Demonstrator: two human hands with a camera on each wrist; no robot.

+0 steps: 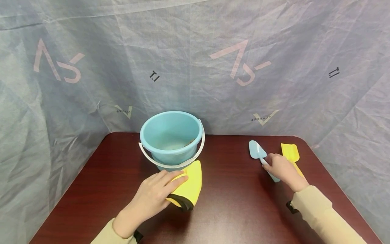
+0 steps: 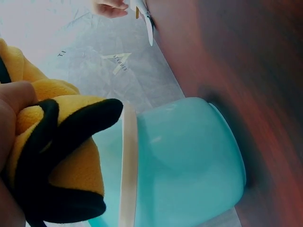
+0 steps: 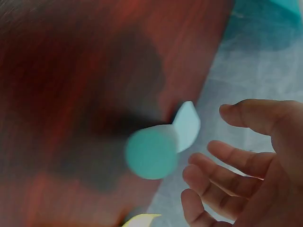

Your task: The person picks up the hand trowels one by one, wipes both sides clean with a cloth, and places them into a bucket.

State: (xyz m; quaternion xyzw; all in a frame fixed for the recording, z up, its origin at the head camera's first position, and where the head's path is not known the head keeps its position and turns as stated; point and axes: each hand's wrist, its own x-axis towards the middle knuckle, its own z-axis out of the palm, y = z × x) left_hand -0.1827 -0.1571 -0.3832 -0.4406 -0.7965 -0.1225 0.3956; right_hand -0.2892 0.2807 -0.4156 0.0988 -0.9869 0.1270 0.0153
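Observation:
My left hand grips a folded yellow cloth with black edging in front of the light blue bucket. In the left wrist view the bunched cloth overlaps the bucket's pale handle, which hangs down at the front. On the right, my right hand is over the handle of a light blue toy shovel. The right wrist view has the thumb and fingers spread apart beside the shovel, with nothing between them. A yellow toy shovel lies just right of that hand.
Everything stands on a dark red-brown table. Grey printed fabric hangs behind the table and along both sides. A small brownish patch shows inside the bucket near its right wall.

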